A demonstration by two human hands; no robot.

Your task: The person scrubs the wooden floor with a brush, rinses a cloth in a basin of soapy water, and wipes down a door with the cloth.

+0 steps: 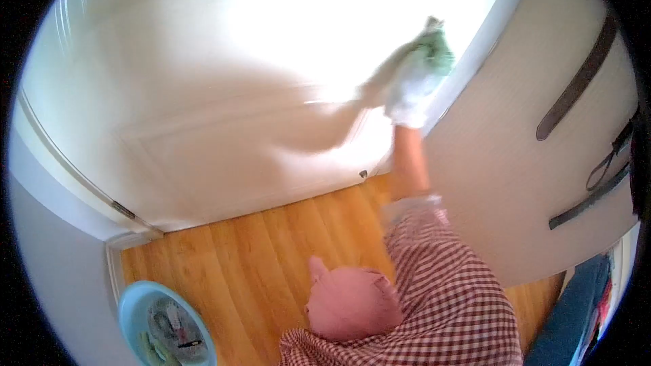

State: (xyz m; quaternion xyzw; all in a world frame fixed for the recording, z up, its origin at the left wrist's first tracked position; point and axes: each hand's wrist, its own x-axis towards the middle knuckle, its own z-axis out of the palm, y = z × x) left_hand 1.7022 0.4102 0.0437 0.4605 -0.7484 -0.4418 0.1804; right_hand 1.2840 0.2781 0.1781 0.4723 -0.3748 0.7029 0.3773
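My right hand [412, 91] wears a thin white glove and reaches up to the right side of a white door [224, 95]. Its fingers are closed on a green cloth [437, 54], held at the door's surface near the edge; motion blurs both. A red-and-white checked sleeve [447, 264] covers the arm, with bare forearm between cuff and glove. No part of my left hand shows. Below the arm is a rounded pink fabric shape [352, 301]; I cannot tell what it is.
A light blue basin [125, 301] with water, a green cloth and a brush-like item stands on the wood floor [230, 278] at lower left. To the right is a pale panel [488, 163] with dark straps [580, 85]. Dark blue fabric [573, 312] lies at lower right.
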